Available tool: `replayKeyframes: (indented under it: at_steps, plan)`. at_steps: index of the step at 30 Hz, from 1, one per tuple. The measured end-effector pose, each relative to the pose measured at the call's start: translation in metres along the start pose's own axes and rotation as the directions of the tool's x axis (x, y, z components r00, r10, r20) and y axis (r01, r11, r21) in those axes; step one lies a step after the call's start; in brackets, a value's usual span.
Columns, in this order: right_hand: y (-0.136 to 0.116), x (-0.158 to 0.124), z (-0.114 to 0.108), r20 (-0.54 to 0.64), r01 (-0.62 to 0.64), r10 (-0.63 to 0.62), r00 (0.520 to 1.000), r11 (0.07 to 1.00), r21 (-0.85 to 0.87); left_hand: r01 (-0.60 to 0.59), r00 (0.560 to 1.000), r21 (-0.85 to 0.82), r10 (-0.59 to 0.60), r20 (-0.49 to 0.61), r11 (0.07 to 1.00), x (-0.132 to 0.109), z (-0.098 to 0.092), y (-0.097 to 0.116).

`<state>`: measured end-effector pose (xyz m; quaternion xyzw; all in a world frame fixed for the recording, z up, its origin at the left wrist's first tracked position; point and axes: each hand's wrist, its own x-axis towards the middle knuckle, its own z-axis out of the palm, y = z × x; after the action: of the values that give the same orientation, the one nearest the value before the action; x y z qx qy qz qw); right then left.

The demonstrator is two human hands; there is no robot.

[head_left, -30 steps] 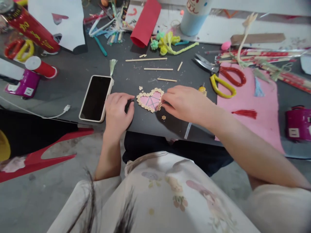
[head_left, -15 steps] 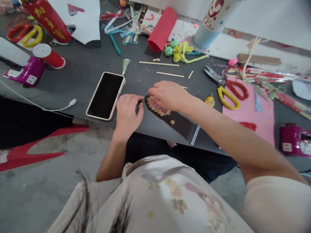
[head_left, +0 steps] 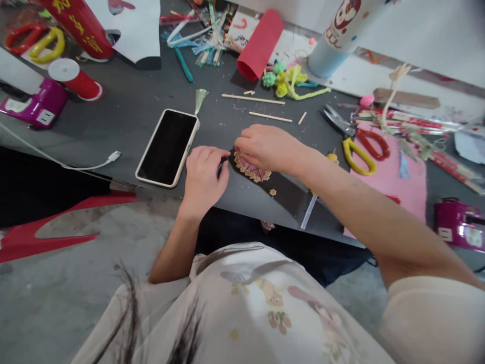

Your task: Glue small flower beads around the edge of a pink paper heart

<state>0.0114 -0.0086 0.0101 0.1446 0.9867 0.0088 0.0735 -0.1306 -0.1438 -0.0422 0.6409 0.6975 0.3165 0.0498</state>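
Observation:
A small pink piece edged with gold flowers (head_left: 253,171) lies on the dark table near its front edge. My right hand (head_left: 265,146) covers its upper part, fingers bent together at its upper left rim; what they pinch, if anything, is hidden. My left hand (head_left: 206,174) rests on the table just left of the piece, thumb and forefinger apart, fingertips near its dark edge, with nothing visible between them. One loose gold flower (head_left: 273,192) lies below the piece.
A phone (head_left: 167,147) lies left of my left hand. Beyond are thin sticks (head_left: 270,117), yellow chenille stems (head_left: 293,83), a red roll (head_left: 260,44) and a bottle (head_left: 333,40). Scissors (head_left: 354,139) lie on pink sheet (head_left: 411,189) at right, a clear tube (head_left: 309,212) near the front edge.
The whole view has shifted slightly, so the table things appear a little further right near the middle. Both hands keep nearly the same pose around the flower-edged piece.

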Motion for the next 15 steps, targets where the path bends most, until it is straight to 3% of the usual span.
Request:
replayKeyframes:
  at_steps: [10,15]
  plan:
    - [0.0032,-0.0053,-0.0008,-0.03,0.027,-0.026,0.999,1.0,0.01,-0.027,0.999,-0.044,0.028,0.023,0.999,0.0012,-0.0007,0.0025]
    - [0.0042,-0.0073,0.0026,-0.062,0.029,-0.028,0.998,1.0,0.013,0.002,0.996,-0.058,0.004,0.095,0.998,0.0051,-0.0006,0.0074]
